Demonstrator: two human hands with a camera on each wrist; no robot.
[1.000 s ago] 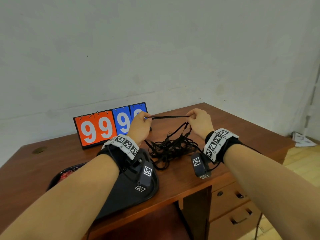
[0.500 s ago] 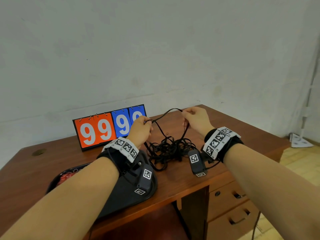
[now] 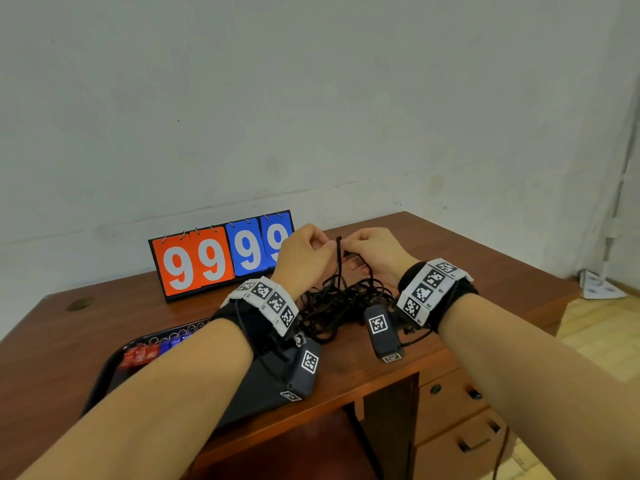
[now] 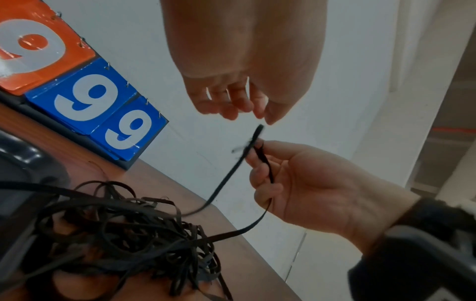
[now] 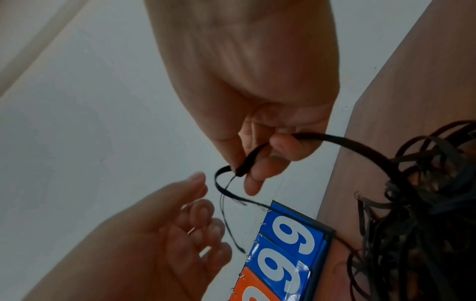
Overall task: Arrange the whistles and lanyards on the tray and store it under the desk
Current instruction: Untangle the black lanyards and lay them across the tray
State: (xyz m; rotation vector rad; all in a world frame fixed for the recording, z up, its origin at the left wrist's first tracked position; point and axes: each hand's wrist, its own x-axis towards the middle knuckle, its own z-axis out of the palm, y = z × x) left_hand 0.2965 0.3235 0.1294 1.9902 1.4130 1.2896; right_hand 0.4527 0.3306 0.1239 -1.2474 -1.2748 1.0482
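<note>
A tangle of black lanyards (image 3: 332, 306) lies on the wooden desk between my wrists. My right hand (image 3: 372, 252) pinches a folded strand of one lanyard (image 5: 347, 146) between thumb and fingers (image 5: 253, 177), lifted above the pile. My left hand (image 3: 306, 256) hovers right beside it with loosely curled fingers (image 4: 231, 110) that hold nothing. The strand's folded end (image 4: 259, 130) sits just below those fingertips. The black tray (image 3: 114, 362) lies at the left under my left forearm. Red whistles (image 3: 138, 355) and blue whistles (image 3: 169, 341) are lined up along its far edge.
An orange and blue flip scoreboard (image 3: 214, 261) reading 99 99 stands at the back of the desk against the wall. Desk drawers (image 3: 457, 410) are at the lower right, with a dark knee space to their left. The desk's right end is bare wood.
My hands, first apart with a lanyard stretched taut between them, came together. The strand is now folded in my right hand and my left hand has let go.
</note>
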